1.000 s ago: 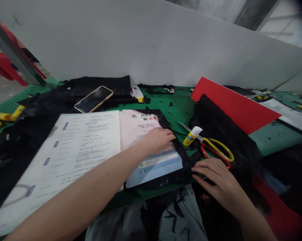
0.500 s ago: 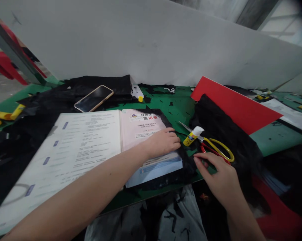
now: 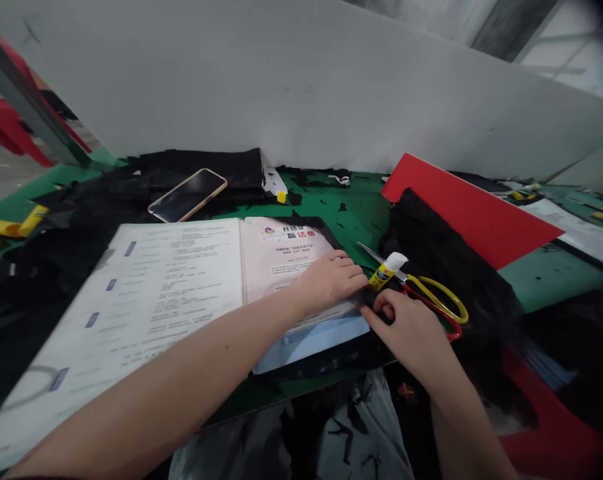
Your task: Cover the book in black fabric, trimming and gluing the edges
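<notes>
An open booklet (image 3: 181, 280) lies on black paper over the green table (image 3: 361, 207). My left hand (image 3: 331, 280) rests on its right page near the page's right edge, fingers curled loosely and flat on the paper. My right hand (image 3: 406, 330) has its fingers curled at the black paper (image 3: 341, 357) beside the booklet's right edge, thumb and forefinger pinched together; what they hold is hidden. A yellow glue stick (image 3: 386, 272) with a white cap lies just beyond both hands. Scissors (image 3: 431, 297) with yellow and red handles lie to its right.
A phone (image 3: 187, 195) lies face up on black sheets at the back left. A red card sheet (image 3: 471, 207) leans at the back right over a black paper pile (image 3: 446, 260). Yellow items (image 3: 6, 228) sit at the far left. A white wall stands behind.
My right hand moved left and forward from the table's front edge to the booklet's right edge and curled its fingers. My left hand slid slightly right along the page.
</notes>
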Motion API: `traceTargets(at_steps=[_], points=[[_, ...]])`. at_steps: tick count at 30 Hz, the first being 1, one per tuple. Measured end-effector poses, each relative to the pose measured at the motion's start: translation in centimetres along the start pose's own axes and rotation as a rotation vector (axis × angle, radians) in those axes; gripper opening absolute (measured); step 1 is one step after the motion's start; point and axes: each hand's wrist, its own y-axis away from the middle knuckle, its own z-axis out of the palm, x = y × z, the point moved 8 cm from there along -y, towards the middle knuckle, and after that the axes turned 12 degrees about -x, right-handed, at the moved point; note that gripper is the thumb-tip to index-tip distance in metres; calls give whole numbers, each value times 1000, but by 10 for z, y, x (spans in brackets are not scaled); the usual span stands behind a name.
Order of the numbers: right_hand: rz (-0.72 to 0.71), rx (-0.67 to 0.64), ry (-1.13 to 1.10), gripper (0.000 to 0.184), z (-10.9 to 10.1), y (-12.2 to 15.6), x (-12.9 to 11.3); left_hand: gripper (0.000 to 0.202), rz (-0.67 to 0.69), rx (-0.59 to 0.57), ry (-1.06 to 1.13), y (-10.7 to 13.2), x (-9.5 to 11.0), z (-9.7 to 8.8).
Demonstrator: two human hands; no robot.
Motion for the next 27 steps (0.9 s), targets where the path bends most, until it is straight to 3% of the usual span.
traceTargets(at_steps=[8,12,15,19,22,27], points=[[-26,-30,-87,19,-4,-2,1,19,13,-5,18,0,2,1],[-21,48,-197,21,-11,8,17,26,16,-16,53,2,0,4],[-39,99,-128,22,-13,20,27,31,12,-50,95,3,-2,7],[-77,62,-72,21,-2,34,36,30,15,-79,121,4,-1,7],[-164,62,-106,13,4,43,39,24,24,-95,130,5,0,6],[-376,72,-77,28,5,50,40,19,16,-119,146,6,0,7]])
